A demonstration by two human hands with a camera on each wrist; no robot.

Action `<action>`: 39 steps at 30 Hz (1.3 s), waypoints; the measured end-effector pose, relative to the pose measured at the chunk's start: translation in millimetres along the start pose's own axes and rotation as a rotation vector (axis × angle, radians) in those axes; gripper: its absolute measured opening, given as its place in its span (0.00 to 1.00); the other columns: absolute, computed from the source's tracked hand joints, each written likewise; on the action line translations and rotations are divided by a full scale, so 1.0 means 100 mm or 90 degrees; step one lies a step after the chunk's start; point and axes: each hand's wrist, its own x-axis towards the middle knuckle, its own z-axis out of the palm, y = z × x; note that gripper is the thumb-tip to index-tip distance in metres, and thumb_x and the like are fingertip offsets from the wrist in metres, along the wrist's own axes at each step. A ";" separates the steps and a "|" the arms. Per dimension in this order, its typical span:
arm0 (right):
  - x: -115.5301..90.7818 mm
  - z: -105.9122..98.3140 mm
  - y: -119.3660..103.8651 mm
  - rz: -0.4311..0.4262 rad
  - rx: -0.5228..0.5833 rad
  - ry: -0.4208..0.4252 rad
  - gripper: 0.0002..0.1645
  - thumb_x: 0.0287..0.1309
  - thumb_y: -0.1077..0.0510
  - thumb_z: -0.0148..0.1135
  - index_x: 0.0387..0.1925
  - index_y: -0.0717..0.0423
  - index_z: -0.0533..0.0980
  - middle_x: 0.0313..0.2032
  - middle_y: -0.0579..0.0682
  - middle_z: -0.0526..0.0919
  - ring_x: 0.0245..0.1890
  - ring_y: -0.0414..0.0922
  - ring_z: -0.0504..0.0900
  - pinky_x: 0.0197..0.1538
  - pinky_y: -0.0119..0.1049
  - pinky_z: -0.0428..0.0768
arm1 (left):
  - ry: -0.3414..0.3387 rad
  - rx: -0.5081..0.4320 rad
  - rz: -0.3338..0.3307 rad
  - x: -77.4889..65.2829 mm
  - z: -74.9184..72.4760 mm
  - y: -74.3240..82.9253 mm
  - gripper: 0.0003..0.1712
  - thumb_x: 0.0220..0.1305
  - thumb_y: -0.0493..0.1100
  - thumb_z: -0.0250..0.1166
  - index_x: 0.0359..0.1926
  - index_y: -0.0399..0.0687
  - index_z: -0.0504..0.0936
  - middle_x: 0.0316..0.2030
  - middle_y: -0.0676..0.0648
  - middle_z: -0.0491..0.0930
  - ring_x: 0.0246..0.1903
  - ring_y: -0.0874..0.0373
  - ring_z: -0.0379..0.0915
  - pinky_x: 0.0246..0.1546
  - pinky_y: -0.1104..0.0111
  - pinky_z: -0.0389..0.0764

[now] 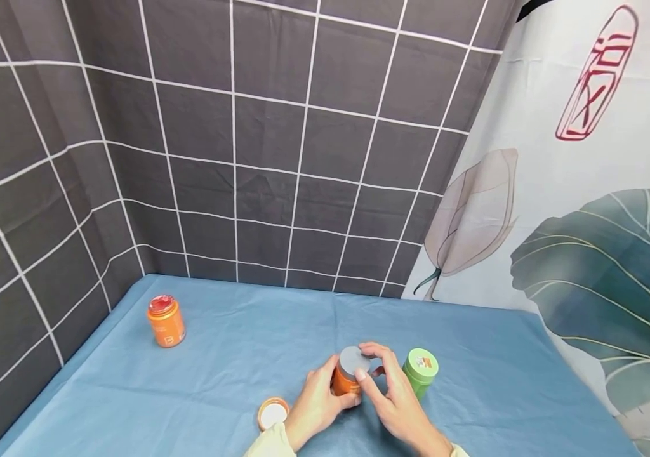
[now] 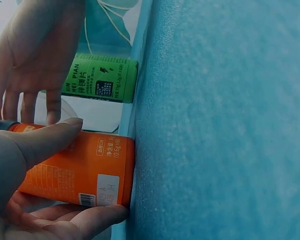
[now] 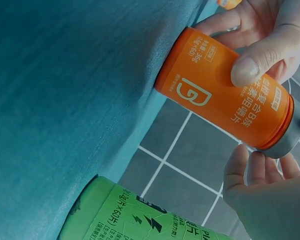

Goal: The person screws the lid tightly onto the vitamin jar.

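Head view: orange bottle (image 1: 345, 384) inside left grip (image 1: 317, 400).

left grip (image 1: 313, 401): left of orange jar (image 1: 345, 383), wrapped round it | right grip (image 1: 397, 401): its right, thumb n finger pinching up top

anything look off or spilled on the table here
Yes: the orange jar at the far left looks uncapped, red showing at its mouth, while what seems an orange lid lies inside-up beside the left hand, away from it. No spill shows.
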 end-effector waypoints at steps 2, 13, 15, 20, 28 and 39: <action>0.00 0.01 -0.01 0.004 0.001 0.001 0.20 0.61 0.60 0.55 0.55 0.49 0.65 0.54 0.46 0.70 0.51 0.38 0.69 0.41 0.35 0.72 | 0.001 0.004 -0.004 0.00 0.00 0.00 0.31 0.43 0.48 0.73 0.51 0.56 0.73 0.41 0.55 0.79 0.39 0.55 0.70 0.42 0.60 0.72; 0.06 -0.04 -0.31 0.018 0.015 0.022 0.18 0.59 0.65 0.56 0.51 0.60 0.67 0.51 0.53 0.72 0.48 0.45 0.70 0.39 0.39 0.72 | 0.000 0.005 -0.005 0.00 -0.01 0.01 0.31 0.43 0.47 0.74 0.51 0.56 0.73 0.41 0.55 0.79 0.39 0.55 0.71 0.42 0.59 0.72; 0.08 -0.04 -0.37 0.021 0.020 0.031 0.17 0.58 0.66 0.57 0.50 0.62 0.68 0.51 0.53 0.72 0.47 0.45 0.71 0.39 0.39 0.72 | -0.001 0.002 -0.006 0.00 -0.01 0.02 0.31 0.43 0.46 0.74 0.51 0.55 0.73 0.41 0.55 0.79 0.39 0.55 0.71 0.42 0.60 0.73; 0.08 -0.04 -0.37 0.016 0.015 0.019 0.17 0.59 0.66 0.56 0.50 0.62 0.67 0.52 0.54 0.72 0.47 0.46 0.70 0.39 0.39 0.71 | 0.000 -0.003 -0.002 0.01 -0.01 0.02 0.31 0.43 0.45 0.74 0.51 0.53 0.73 0.41 0.54 0.79 0.39 0.58 0.73 0.42 0.63 0.74; 0.08 -0.05 -0.36 0.010 0.013 0.018 0.15 0.59 0.65 0.56 0.48 0.61 0.67 0.51 0.54 0.71 0.48 0.45 0.70 0.39 0.38 0.71 | 0.000 0.000 0.002 0.01 0.01 0.01 0.31 0.43 0.45 0.74 0.51 0.53 0.73 0.41 0.54 0.79 0.38 0.60 0.74 0.41 0.64 0.74; 0.08 -0.06 -0.34 -0.013 0.006 0.011 0.14 0.58 0.66 0.56 0.45 0.62 0.66 0.50 0.56 0.70 0.48 0.44 0.68 0.39 0.36 0.70 | 0.002 0.014 -0.007 0.01 0.01 0.02 0.30 0.43 0.45 0.74 0.50 0.53 0.73 0.40 0.55 0.79 0.37 0.58 0.72 0.41 0.63 0.73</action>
